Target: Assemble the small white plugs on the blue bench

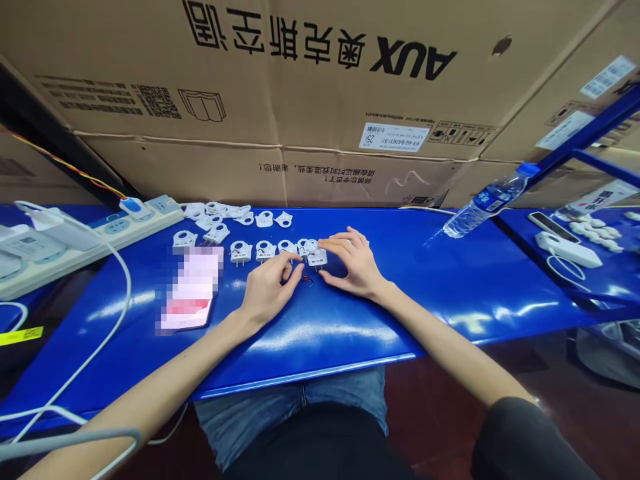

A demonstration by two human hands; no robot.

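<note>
A small white plug housing with a ring-shaped top and metal prongs lies between my hands on the blue table. My right hand is beside its right side, fingers spread and thumb apart; an index fingertip appears to touch the ring's edge. To the left, my left hand has bent fingers, with a narrow gap between thumb and index finger and nothing visible in it. A tiny red and black wire piece is on the table between the thumbs. More white plug housings form a row behind my left hand.
Loose white plastic parts are heaped farther back. A phone lies left, near a power strip and white cable. A water bottle stands tilted at right by a blue metal frame. Large cardboard boxes wall the back.
</note>
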